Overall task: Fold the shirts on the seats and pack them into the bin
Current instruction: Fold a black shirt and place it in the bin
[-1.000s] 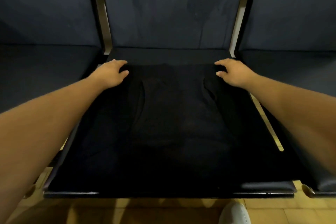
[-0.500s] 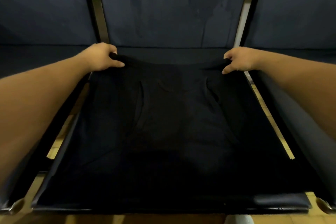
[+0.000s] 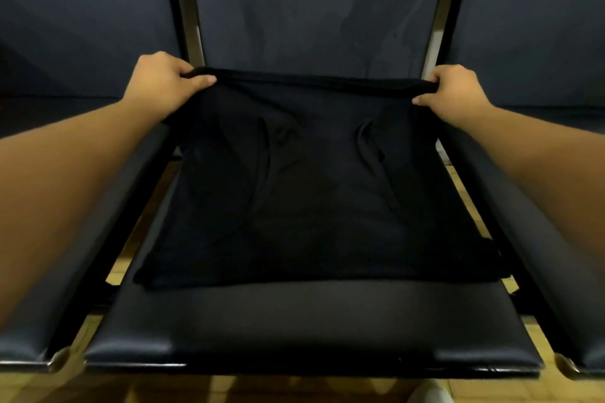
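Left seat (image 3: 29, 330): dark padded cushion at the frame's left edge, lying outboard of and below the left forearm.

Left hand (image 3: 162, 85): fingers curled and pinching the far left corner of the black shirt (image 3: 320, 193). The thumb (image 3: 203, 79) lies on top of the cloth edge, and the other fingers are tucked behind it, out of view. A black frame post (image 3: 178, 3) rises directly beyond the knuckles.

Black shirt: its far edge is stretched in a taut, slightly rolled line from the left fingers to the right fingers and is lifted off the cushion. From that line the cloth slopes down toward the viewer. Its near edge lies flat on the middle seat (image 3: 311, 321), well short of the cushion's front lip. Two soft creases run down the cloth between the two grips. Which part of the garment is held cannot be told.

Backrest (image 3: 314, 10): dark upholstered panel just beyond the lifted edge.

Right hand (image 3: 455, 91): fingers curled and pinching the far right corner of the shirt, thumb tip (image 3: 420, 99) pressed on the near face of the cloth.

Right seat (image 3: 556, 255): dark cushion outboard of the right fingers, under the right forearm.

Floor (image 3: 229, 391): tan tile below the seat fronts. A pale shoe (image 3: 432, 395) shows at the bottom edge, right of centre.
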The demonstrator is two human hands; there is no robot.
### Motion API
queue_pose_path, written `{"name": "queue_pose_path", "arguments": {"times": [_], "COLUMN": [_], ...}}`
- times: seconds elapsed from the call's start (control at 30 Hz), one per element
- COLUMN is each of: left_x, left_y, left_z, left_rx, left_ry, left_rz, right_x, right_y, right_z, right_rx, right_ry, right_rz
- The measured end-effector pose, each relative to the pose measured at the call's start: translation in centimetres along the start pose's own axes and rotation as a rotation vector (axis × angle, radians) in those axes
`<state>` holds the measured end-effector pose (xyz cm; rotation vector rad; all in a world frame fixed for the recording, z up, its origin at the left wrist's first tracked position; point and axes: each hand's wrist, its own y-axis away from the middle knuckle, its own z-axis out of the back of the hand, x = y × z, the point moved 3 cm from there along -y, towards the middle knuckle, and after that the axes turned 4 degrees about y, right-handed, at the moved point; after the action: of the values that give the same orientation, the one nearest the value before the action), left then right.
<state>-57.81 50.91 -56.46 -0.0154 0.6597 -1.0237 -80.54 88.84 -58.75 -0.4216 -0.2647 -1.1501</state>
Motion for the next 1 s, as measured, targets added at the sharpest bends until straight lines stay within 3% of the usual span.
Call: {"name": "queue_pose_path", "arguments": {"times": [0.3, 0.47, 0.67, 0.87, 1.0], "left_x": [-0.5, 0.5, 3.3, 4.4, 4.9], "left_y": [9.1, 15.7, 21.8, 23.1, 22.8], "left_z": [4.8, 6.4, 4.5, 3.5, 3.5], "left_rx": [0.150, 0.222, 0.550, 0.572, 0.653], "left_ry": [0.019, 0.002, -0.303, -0.428, -0.489], "left_rz": [-0.154, -0.248, -0.254, -0.194, -0.165], "right_x": [-1.2, -3.2, -4.4, -4.1, -4.0], "right_y": [10.0, 17.0, 23.3, 24.3, 24.4], "right_z": [3.3, 4.0, 1.9, 2.0, 2.8], "right_rx": [-0.020, 0.079, 0.350, 0.315, 0.430], "right_ry": [-0.050, 0.003, 0.407, 0.514, 0.669], "right_rz": [0.052, 0.093, 0.206, 0.214, 0.207]}}
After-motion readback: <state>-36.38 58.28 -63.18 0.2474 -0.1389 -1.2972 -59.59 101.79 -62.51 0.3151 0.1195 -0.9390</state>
